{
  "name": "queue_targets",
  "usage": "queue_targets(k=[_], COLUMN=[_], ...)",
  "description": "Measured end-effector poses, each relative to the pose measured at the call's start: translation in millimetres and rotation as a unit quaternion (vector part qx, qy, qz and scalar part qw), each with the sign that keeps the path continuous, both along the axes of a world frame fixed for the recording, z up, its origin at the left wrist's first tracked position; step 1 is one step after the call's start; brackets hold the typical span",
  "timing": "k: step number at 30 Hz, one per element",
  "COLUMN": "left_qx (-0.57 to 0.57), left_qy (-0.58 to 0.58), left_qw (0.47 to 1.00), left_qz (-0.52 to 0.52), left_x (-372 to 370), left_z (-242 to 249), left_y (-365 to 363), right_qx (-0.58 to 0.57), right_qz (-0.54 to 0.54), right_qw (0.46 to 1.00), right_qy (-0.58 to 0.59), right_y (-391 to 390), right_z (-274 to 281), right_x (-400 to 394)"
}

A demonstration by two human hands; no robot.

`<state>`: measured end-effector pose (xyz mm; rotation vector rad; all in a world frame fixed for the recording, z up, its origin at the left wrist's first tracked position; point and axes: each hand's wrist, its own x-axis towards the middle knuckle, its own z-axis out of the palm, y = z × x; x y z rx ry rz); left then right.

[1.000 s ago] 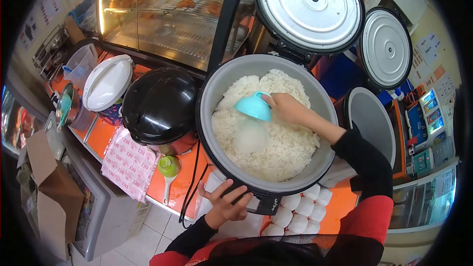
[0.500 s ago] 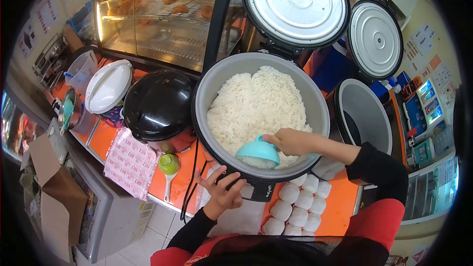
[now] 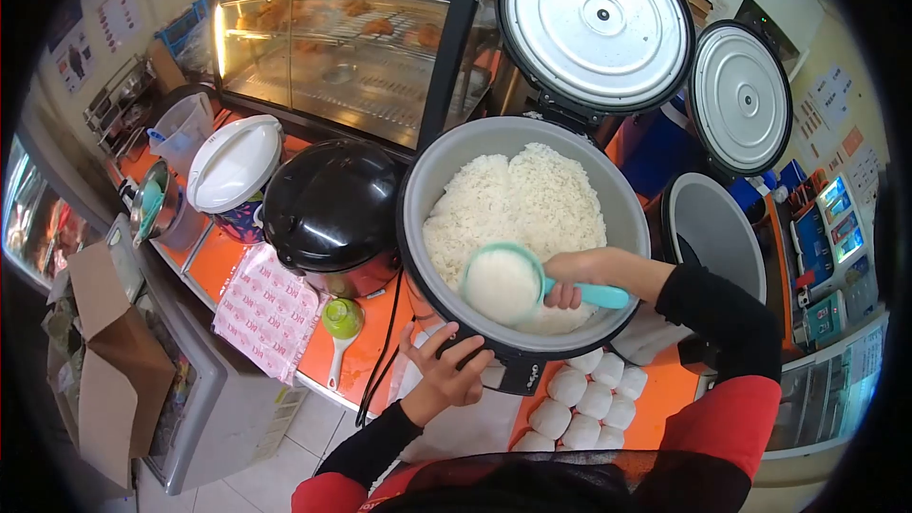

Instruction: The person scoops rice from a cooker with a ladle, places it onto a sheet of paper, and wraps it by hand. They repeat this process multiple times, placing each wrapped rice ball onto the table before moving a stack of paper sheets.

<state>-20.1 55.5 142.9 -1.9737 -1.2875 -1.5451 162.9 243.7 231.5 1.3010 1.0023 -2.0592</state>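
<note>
A large open cooker [image 3: 629, 228] holds a heap of white rice [image 3: 518, 199]. My right hand [image 3: 575, 277] is closed round the handle of a turquoise scoop [image 3: 503, 283], which faces up, full of rice, over the near part of the heap. My left hand [image 3: 445, 366] has its fingers spread at the cooker's near outer edge, by the front panel, holding nothing. White rounded rice portions [image 3: 568, 386] sit in rows on the orange counter just below the cooker.
A black-lidded cooker [image 3: 332, 204], a white-lidded pot [image 3: 235, 166], patterned paper [image 3: 269, 313] and a white spoon [image 3: 340, 351] lie left. Behind stands a heated food display [image 3: 332, 47]. A second open cooker [image 3: 717, 228] is right, an open carton [image 3: 114, 361] far left.
My right hand has turned the scoop from face down to face up, showing rice filling it. The whole view has shifted slightly; my left hand stays by the cooker's edge.
</note>
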Motion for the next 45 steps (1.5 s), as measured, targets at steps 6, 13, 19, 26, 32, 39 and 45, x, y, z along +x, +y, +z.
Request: queue_targets(k=[6, 13, 19, 26, 32, 39, 45], left_qx=[0.018, -0.121, -0.485, -0.501, -0.489, -0.456, -0.411], left_qy=[-0.028, -0.098, 0.158, 0.182, 0.184, 0.196, 0.15], left_qw=[0.999, 0.978, 0.859, 0.846, 0.851, 0.856, 0.884], left_qz=[0.006, -0.139, -0.037, -0.021, -0.041, -0.141, -0.165], left_x=[5, -28, -48, -45, -52, -81, -77], left_z=[0, -38, -163, -178, -180, -180, -182], left_y=[3, -52, -146, -159, -160, -177, -171], right_qx=[0.062, -0.035, 0.155, 0.74, 0.725, 0.694, 0.864], right_qz=[-0.237, -0.332, -0.402, 0.124, 0.001, -0.49, -0.321], right_qw=[0.961, 0.923, 0.891, 0.648, 0.674, 0.488, 0.361], right_qy=[0.132, 0.189, 0.143, -0.132, -0.143, 0.201, 0.14], right_y=[-53, -215, -292, -325, -326, -317, -215], right_z=[62, 36, -93, -246, -248, -165, 50], right_x=[22, 50, 31, -31, -35, -11, -21])
